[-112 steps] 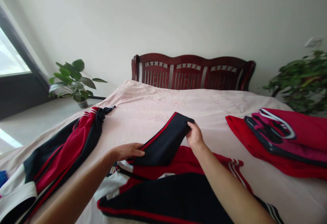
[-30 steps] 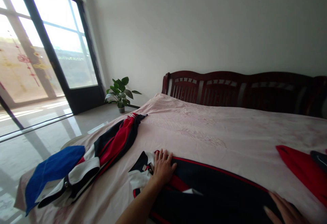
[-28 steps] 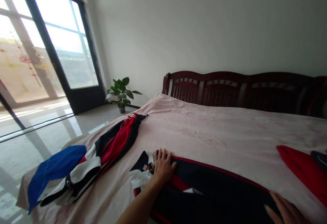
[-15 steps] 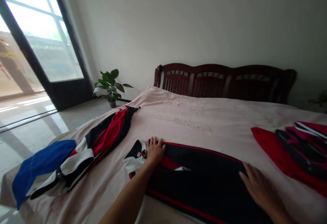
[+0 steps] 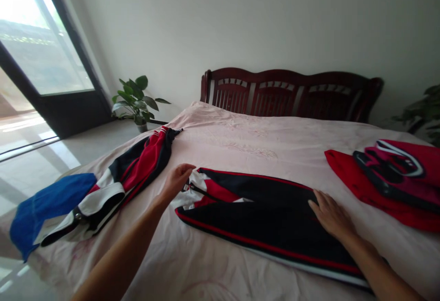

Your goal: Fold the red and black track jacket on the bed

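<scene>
Black-and-red track jacket [image 5: 264, 216] lying folded on the pink bedspread [image 5: 237, 143], right hand [image 5: 332, 216] pressed flat upon it with fingers spread, left hand [image 5: 176, 183] loosely curled and empty beside the collar [image 5: 190, 190]: dragging the palm could rumple the fold.

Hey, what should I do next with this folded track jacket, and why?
Probably smooth the rumpled white collar end with your left hand, which sits right beside it, while your right hand, flat on the jacket, steadies it.
</scene>
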Demonstrator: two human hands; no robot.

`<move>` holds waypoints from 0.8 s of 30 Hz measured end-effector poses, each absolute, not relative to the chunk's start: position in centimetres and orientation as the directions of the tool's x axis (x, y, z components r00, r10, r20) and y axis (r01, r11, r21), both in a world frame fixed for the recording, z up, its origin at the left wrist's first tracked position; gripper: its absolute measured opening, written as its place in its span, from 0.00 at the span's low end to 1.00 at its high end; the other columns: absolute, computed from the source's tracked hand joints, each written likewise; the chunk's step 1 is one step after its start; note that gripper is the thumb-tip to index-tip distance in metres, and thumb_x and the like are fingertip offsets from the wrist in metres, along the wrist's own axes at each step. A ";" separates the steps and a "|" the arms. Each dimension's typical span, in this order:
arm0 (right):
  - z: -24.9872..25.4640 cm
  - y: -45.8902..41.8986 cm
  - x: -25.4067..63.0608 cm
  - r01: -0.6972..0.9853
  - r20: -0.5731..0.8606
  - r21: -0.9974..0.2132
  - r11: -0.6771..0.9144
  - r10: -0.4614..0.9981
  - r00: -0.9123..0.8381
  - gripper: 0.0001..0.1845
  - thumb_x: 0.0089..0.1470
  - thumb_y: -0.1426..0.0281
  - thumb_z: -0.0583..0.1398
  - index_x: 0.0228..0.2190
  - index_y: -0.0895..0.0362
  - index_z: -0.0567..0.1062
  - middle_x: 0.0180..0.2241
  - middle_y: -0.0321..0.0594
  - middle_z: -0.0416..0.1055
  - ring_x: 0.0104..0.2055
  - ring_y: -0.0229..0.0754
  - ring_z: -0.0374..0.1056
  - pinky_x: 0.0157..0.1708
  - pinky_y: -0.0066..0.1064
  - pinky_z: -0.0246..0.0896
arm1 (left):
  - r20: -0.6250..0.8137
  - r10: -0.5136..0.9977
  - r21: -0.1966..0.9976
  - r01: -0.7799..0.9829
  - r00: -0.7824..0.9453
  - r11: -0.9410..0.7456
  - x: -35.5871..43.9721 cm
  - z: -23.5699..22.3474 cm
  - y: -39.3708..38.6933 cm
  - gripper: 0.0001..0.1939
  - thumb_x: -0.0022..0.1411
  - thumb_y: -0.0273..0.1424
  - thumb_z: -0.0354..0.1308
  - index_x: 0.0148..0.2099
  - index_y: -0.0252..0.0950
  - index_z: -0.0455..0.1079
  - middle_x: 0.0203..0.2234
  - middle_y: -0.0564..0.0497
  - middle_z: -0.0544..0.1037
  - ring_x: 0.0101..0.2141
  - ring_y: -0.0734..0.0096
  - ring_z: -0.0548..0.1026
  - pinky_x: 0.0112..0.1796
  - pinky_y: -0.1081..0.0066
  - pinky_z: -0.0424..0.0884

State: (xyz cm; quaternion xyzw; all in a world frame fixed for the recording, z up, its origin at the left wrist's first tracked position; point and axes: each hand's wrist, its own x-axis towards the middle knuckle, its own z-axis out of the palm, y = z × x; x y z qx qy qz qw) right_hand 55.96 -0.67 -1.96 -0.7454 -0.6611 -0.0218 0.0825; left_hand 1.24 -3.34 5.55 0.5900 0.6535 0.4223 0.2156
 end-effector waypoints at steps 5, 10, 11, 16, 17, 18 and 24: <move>1.5 -1.2 51.7 0.988 0.234 -0.116 -0.102 0.964 0.127 0.32 0.62 0.59 0.46 0.59 0.65 0.65 0.62 0.60 0.61 0.64 0.61 0.56 0.61 0.57 0.52 | 0.207 0.953 0.645 0.763 -0.222 0.038 -2.4 4.9 -7.7 0.18 0.58 0.47 0.57 0.35 0.39 0.78 0.34 0.48 0.80 0.36 0.62 0.75 0.38 0.68 0.66; 4.9 -5.7 37.5 0.793 0.422 -0.377 0.478 0.851 -0.313 0.21 0.63 0.65 0.51 0.53 0.53 0.73 0.52 0.44 0.74 0.55 0.47 0.68 0.57 0.43 0.62 | 0.117 0.976 0.483 0.869 -0.183 0.105 -2.0 4.0 -9.0 0.19 0.56 0.51 0.59 0.37 0.41 0.78 0.35 0.47 0.80 0.39 0.57 0.75 0.37 0.68 0.64; 5.1 -7.0 34.2 0.721 0.435 -0.386 0.575 0.803 -0.408 0.19 0.63 0.66 0.52 0.52 0.52 0.74 0.51 0.42 0.75 0.55 0.46 0.68 0.58 0.44 0.61 | 0.102 0.977 0.489 0.865 -0.188 0.115 -1.9 3.9 -8.9 0.19 0.55 0.50 0.60 0.36 0.41 0.78 0.34 0.48 0.80 0.39 0.57 0.75 0.36 0.68 0.63; 4.4 -10.8 22.8 0.512 0.398 -0.375 0.772 0.634 -0.664 0.20 0.58 0.71 0.61 0.52 0.50 0.73 0.51 0.38 0.74 0.56 0.45 0.64 0.62 0.43 0.53 | 0.096 0.968 0.563 0.814 -0.233 0.140 -2.1 2.9 -8.7 0.16 0.58 0.47 0.56 0.34 0.41 0.76 0.29 0.52 0.78 0.34 0.63 0.74 0.31 0.70 0.61; 4.0 -10.9 21.8 0.523 0.376 -0.366 0.770 0.637 -0.673 0.20 0.57 0.70 0.62 0.52 0.50 0.73 0.50 0.39 0.74 0.54 0.46 0.65 0.60 0.43 0.55 | 0.099 0.966 0.588 0.797 -0.241 0.139 -2.3 2.6 -8.8 0.16 0.59 0.46 0.55 0.35 0.40 0.75 0.29 0.53 0.78 0.33 0.65 0.74 0.31 0.71 0.61; 3.7 -11.0 21.0 0.543 0.352 -0.348 0.764 0.643 -0.680 0.21 0.56 0.68 0.63 0.52 0.50 0.73 0.48 0.39 0.74 0.52 0.47 0.65 0.58 0.43 0.57 | 0.102 0.964 0.611 0.780 -0.246 0.134 -2.5 2.4 -8.9 0.16 0.60 0.45 0.54 0.36 0.40 0.74 0.28 0.54 0.78 0.32 0.66 0.74 0.30 0.72 0.61; 2.2 -10.6 20.0 0.593 0.271 -0.242 0.768 0.640 -0.719 0.13 0.58 0.67 0.61 0.46 0.49 0.76 0.41 0.40 0.72 0.46 0.48 0.64 0.49 0.41 0.60 | 0.133 0.956 0.671 0.734 -0.260 0.107 -2.8 1.3 -9.0 0.15 0.61 0.45 0.52 0.37 0.40 0.72 0.28 0.57 0.77 0.31 0.70 0.73 0.31 0.74 0.63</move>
